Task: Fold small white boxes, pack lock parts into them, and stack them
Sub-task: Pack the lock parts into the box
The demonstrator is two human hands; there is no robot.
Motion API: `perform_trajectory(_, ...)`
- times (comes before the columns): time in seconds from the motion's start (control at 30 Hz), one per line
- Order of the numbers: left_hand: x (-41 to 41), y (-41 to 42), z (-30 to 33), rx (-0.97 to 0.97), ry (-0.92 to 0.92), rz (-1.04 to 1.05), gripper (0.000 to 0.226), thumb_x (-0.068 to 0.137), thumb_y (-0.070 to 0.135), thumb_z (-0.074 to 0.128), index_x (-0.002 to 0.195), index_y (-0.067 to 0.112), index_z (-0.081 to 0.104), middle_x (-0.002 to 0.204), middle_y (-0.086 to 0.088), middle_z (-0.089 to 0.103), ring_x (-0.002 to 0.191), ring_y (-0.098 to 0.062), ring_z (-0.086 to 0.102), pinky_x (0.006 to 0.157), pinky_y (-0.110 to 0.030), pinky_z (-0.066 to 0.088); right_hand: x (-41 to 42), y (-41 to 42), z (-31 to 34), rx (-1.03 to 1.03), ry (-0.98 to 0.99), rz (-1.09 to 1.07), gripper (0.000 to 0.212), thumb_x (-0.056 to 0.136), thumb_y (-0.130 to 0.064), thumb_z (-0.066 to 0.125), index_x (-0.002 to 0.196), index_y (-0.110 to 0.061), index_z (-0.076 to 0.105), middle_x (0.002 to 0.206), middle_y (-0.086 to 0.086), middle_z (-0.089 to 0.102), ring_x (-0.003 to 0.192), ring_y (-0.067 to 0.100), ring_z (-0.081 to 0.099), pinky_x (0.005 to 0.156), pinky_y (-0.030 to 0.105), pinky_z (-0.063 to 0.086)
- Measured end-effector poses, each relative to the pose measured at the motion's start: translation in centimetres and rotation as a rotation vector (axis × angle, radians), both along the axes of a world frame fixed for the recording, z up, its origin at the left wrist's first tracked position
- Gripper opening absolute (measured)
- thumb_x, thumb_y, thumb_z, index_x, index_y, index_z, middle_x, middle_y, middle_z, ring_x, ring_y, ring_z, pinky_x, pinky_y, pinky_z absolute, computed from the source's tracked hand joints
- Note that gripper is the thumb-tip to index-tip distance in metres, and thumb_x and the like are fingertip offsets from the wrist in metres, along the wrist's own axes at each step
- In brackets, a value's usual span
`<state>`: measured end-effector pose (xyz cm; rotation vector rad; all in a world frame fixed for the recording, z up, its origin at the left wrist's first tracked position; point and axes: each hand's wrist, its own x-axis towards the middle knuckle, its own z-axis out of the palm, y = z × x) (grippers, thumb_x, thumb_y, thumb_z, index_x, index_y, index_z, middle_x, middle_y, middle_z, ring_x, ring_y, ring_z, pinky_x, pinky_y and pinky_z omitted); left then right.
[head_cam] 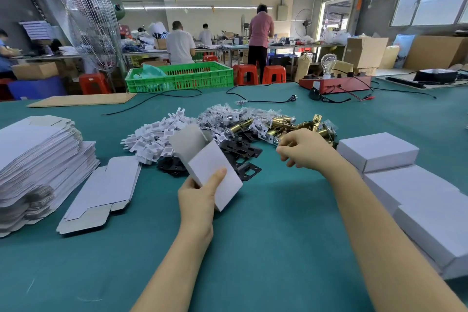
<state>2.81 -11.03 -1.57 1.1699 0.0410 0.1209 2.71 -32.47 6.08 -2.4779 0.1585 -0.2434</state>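
Setting: green-covered worktable (253, 248) in a workshop, with four other people seen at benches behind it.
Box in hand: one small white box (212, 172) is held tilted above the table, near its middle, with the top flap (188, 140) standing open and the grey inside showing.
Left hand: the left hand (197, 197) is wrapped around the lower end of that box, the thumb pressed flat on its white face.
Right hand: the right hand (304, 149) is held over the near edge of the parts pile, fingers curled inward; whether anything is pinched between them cannot be told.
Finished boxes: three closed white boxes (377, 151) are counted along the right side, ranged from far to near and touching one another.
Flat blanks: one tall stack of unfolded blanks (38, 159) is seen at the left, and a thin second pile (101, 192) lies just beside it.
Lock parts: brass latches (283, 124), bagged pieces (228, 114), white plastic inserts (154, 139) and black plates (238, 149) are heaped together beyond the hands; the pieces are too many and too overlapped to be counted.
Further back: one green crate (179, 77) and one red test unit (334, 83) carrying a bulb (328, 63) are set at the far edge.
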Motion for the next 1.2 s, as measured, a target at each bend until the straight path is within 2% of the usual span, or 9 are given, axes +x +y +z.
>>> perform_trajectory(0.17,-0.2,-0.1,-0.1,0.136,-0.029,0.013,0.017,0.078,0.017,0.081,0.087,0.025,0.068,0.077,0.02,0.073,0.069,0.0,0.069,0.057,-0.016,0.052,1.7,0.8,-1.1,0.142,-0.065,-0.08,0.019,0.093,-0.016,0.053,0.077,-0.019,0.063,0.073,0.002,0.07,0.058,0.008,0.065,0.049,0.017,0.046)
perform_trajectory(0.27,0.0,0.2,0.0,0.061,0.021,0.049,0.016,0.079,0.017,0.08,0.089,0.02,0.068,0.073,0.017,0.074,0.064,0.0,0.069,0.05,-0.013,0.049,4.1,3.0,-1.7,0.188,-0.114,-0.12,0.023,0.09,-0.011,0.05,0.074,-0.013,0.066,0.071,0.004,0.071,0.062,0.016,0.065,0.056,0.029,0.055)
perform_trajectory(0.37,0.3,0.4,-0.1,0.031,0.048,0.038,0.016,0.08,0.018,0.08,0.09,0.018,0.068,0.074,0.013,0.075,0.065,-0.003,0.07,0.05,-0.015,0.05,7.3,5.6,-1.9,0.014,-0.133,-0.046,0.024,0.087,-0.007,0.047,0.081,0.006,0.067,0.077,0.02,0.068,0.063,0.03,0.056,0.066,0.041,0.053)
perform_trajectory(0.43,0.3,0.3,-0.2,0.046,0.036,0.02,0.015,0.08,0.019,0.08,0.09,0.019,0.069,0.076,0.012,0.075,0.067,-0.004,0.071,0.051,-0.015,0.051,9.6,6.9,-2.1,-0.103,-0.12,0.022,0.024,0.09,-0.006,0.044,0.088,0.008,0.064,0.08,0.024,0.064,0.065,0.032,0.053,0.064,0.039,0.047)
perform_trajectory(0.57,0.4,0.1,-0.4,0.127,0.018,-0.019,0.015,0.079,0.021,0.081,0.089,0.025,0.07,0.081,0.013,0.075,0.076,-0.008,0.072,0.063,-0.024,0.055,13.4,8.0,-2.8,-0.362,-0.094,0.127,0.034,0.095,-0.008,0.04,0.123,-0.004,0.058,0.122,0.016,0.058,0.112,0.034,0.052,0.088,0.044,0.048)
perform_trajectory(0.77,0.3,0.1,-0.4,0.166,0.022,-0.035,0.017,0.077,0.025,0.082,0.091,0.024,0.071,0.085,0.008,0.076,0.082,-0.015,0.072,0.073,-0.033,0.058,16.1,9.4,-3.4,-0.646,0.004,0.181,0.031,0.096,-0.013,0.043,0.124,-0.008,0.056,0.146,0.014,0.038,0.14,0.033,0.02,0.096,0.05,0.037)
perform_trajectory(0.93,0.3,0.1,-0.3,0.169,0.022,-0.046,0.017,0.078,0.023,0.081,0.092,0.024,0.071,0.087,0.007,0.076,0.084,-0.016,0.072,0.079,-0.037,0.059,16.0,9.8,-3.7,-0.501,0.118,0.17,0.047,0.098,-0.016,0.046,0.143,-0.008,0.037,0.158,0.017,0.013,0.146,0.037,0.009,0.112,0.049,0.022)
perform_trajectory(1.03,0.3,0.1,-0.3,0.172,0.024,-0.046,0.017,0.078,0.023,0.081,0.091,0.024,0.071,0.086,0.007,0.076,0.084,-0.016,0.072,0.081,-0.04,0.059,15.9,10.1,-3.9,-0.376,0.134,0.133,0.046,0.099,-0.012,0.044,0.143,-0.005,0.035,0.158,0.018,0.01,0.146,0.04,0.002,0.114,0.052,0.016)
perform_trajectory(1.2,0.3,0.1,-0.3,0.174,0.023,-0.046,0.017,0.077,0.023,0.081,0.091,0.025,0.071,0.085,0.008,0.076,0.084,-0.015,0.072,0.081,-0.039,0.059,16.2,10.1,-4.3,-0.466,0.136,0.127,0.048,0.1,-0.025,0.043,0.143,-0.008,0.028,0.158,0.013,0.018,0.147,0.037,-0.006,0.113,0.054,0.018)
